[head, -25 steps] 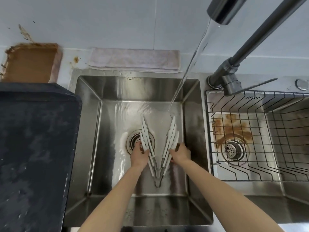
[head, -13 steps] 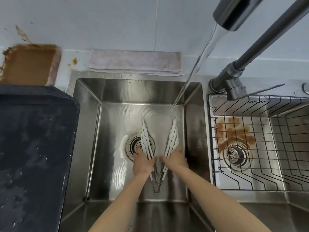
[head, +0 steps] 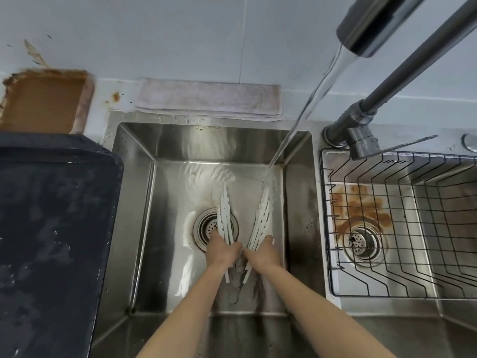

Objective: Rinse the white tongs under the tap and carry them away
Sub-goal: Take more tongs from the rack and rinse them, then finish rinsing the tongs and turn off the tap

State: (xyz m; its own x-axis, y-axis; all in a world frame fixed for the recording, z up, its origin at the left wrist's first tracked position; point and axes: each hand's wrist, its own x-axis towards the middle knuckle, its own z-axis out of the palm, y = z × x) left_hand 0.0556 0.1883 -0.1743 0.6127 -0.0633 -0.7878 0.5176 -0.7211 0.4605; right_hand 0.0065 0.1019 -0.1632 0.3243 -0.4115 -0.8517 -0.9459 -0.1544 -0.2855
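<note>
Stainless steel sink basin [head: 144, 228] wet, water stream [head: 304, 112] from grey metal tap [head: 371, 24], white serrated plastic tongs [head: 260, 218] splayed over drain, left hand [head: 222, 253] and right hand [head: 263, 254] each clasped round one arm, pale tiled wall [head: 180, 34], folded cloth [head: 209, 99] behind

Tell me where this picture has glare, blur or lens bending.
Head view: glare streaks the wet floor of the sink around the white tongs; wide-angle bending curves the dark tray and wire rack at the edges; the tap spout, close to the lens, looks soft; both hands are fairly sharp.
</note>
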